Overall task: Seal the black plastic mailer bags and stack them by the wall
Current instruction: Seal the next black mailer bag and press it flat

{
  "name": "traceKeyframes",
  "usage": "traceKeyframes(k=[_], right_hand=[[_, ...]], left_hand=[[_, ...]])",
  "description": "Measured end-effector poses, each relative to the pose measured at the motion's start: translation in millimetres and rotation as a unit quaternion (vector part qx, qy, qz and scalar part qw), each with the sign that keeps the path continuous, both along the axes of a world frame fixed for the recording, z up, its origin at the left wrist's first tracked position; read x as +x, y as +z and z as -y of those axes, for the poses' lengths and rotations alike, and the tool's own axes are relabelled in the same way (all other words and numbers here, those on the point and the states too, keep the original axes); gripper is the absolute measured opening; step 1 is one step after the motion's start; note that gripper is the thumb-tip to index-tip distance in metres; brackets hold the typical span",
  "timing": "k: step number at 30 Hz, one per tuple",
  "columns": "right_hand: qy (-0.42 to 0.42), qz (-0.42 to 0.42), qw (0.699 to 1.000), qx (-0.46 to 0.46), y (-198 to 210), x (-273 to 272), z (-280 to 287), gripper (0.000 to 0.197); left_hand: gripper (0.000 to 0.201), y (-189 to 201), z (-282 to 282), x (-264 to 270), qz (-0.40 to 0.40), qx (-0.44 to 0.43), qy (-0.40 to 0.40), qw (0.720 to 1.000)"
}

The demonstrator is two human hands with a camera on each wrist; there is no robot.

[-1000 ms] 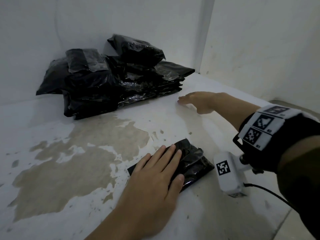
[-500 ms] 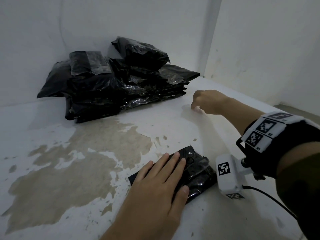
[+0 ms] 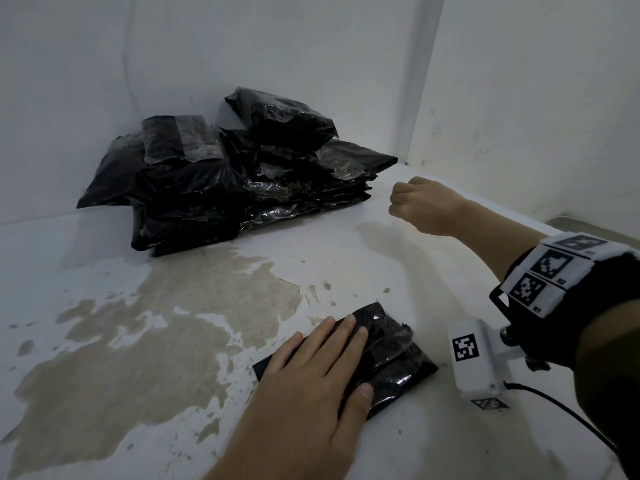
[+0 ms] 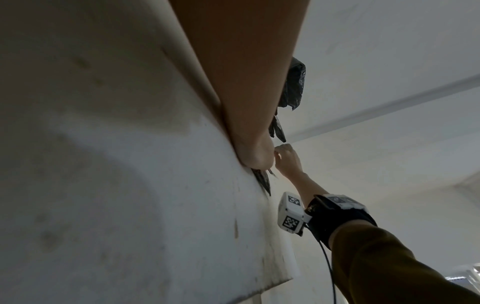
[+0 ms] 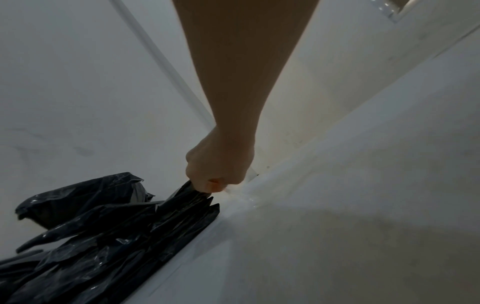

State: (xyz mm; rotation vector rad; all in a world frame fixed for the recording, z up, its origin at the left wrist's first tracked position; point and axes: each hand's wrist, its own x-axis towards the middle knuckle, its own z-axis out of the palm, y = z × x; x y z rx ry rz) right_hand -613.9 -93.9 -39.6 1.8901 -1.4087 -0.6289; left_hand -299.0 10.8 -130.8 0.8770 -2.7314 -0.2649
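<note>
My left hand lies flat near the front edge of the surface, fingers straight and close together, pressing down on a small black mailer bag. The bag is glossy and crinkled, folded into a squat packet; its right half sticks out from under my palm, angled toward the right edge. Just right of it hangs the white camera box strapped under my right wrist, its cable trailing back along my sleeve.

The surface is white with a broad patch of worn, tan bare spots spreading left of the bag — nothing lies on that patch. Between the bag and the back there is open white surface.

Farther out my right hand is curled into a fist close above the surface, near the back right corner. From the wrist view the fist sits just beside the pile's nearest corner; I cannot tell whether it pinches anything.

The stack of black mailer bags sits against the back wall — several flat shiny layers, some with clear tape strips, with one plumper bag on top, leaning on the wall.
</note>
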Motion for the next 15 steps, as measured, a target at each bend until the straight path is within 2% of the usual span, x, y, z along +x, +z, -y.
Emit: traceKeyframes(k=[2, 5, 7, 9, 15], right_hand=[[0.068, 0.003, 0.996, -0.051, 3.0, -5.6, -10.5, 0.012], [0.126, 0.035, 0.988, -0.086, 11.5, -9.3, -29.4, 0.01], [0.157, 0.048, 0.982, -0.094, 15.9, -12.9, -40.8, 0.009], [0.165, 0.051, 0.981, -0.088, 21.4, -16.2, -50.9, 0.016], [0.134, 0.058, 0.985, -0.093, 32.3, -16.9, -81.1, 0.03]], left_hand=[[0.059, 1.3, -1.5, 0.5, -0.001, 0.009, 0.0, 1.0], [0.056, 6.0, -3.9, 2.8, 0.019, 0.047, 0.005, 0.999], [0.063, 14.8, -6.5, 2.5, 0.037, 0.081, 0.015, 0.996], [0.077, 17.7, -8.2, -2.0, 0.019, 0.054, 0.017, 0.998], [0.087, 18.2, -12.5, -0.4, 0.044, 0.028, 0.016, 0.999]])
